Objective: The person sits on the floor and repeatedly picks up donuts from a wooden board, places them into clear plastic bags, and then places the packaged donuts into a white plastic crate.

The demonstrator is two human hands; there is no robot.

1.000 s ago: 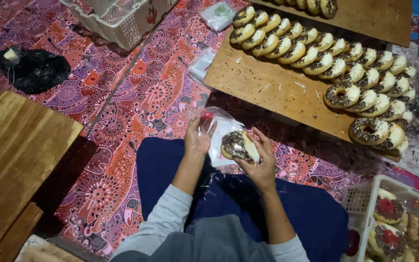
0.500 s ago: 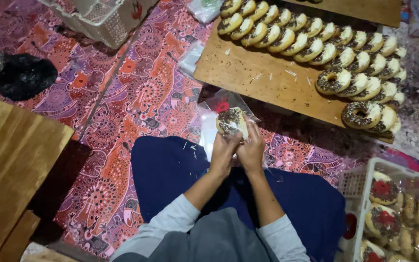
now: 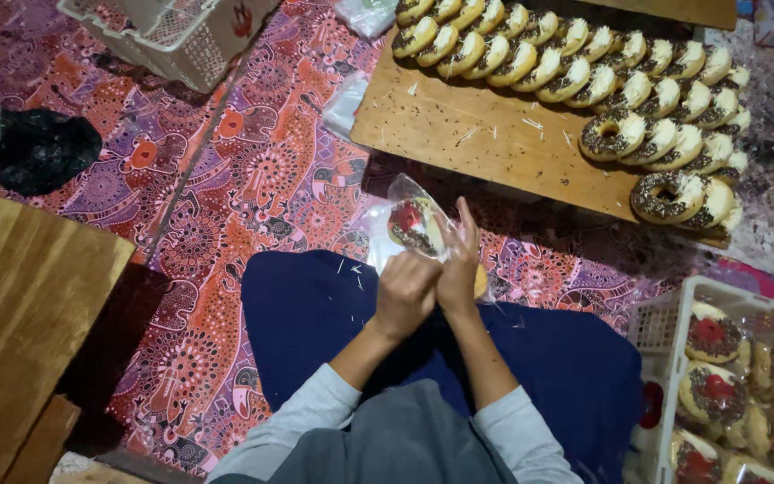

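Doughnut (image 3: 416, 229), one, chocolate-sprinkled with a red patch, sits inside the clear plastic bag (image 3: 402, 199) you hold above your lap, tilted so its flat face looks up and left. Your left hand (image 3: 405, 291) and right hand (image 3: 459, 269) touch each other, fingers (image 3: 465, 235) pressed on the bag's lower edge. Ahead, the wooden board (image 3: 481, 143) carries roughly thirty doughnuts (image 3: 602, 81) in overlapping rows. The white crate (image 3: 665, 327) on your right holds several bagged ones.
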